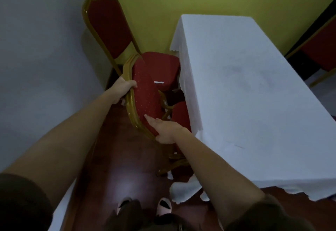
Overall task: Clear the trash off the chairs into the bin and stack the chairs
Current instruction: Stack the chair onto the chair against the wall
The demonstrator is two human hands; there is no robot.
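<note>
Head view, looking down. A table (254, 85) under a white cloth fills the right; a red-brown floor (123, 167) runs along its left side to a corner of grey and green walls. The far chair (107, 27), red pads in a gold frame, stands upright in that corner, its seat just beside the table's end. The near chair (145, 94) is tilted, its backrest crossing in front of the far chair's seat. The left hand (121, 90) grips the backrest's gold rim at upper left, fingers curled over onto the pad. The right hand (166, 130) holds the rim's lower end, fingers wrapped beneath, one digit straight along the pad. A white lump (183, 189) lies on the floor by the table; paper or cloth, cannot tell. Pale slippers (164, 206) show at bottom centre. A white scrap (159, 82) lies on the far chair's seat, just beside the backrest
</note>
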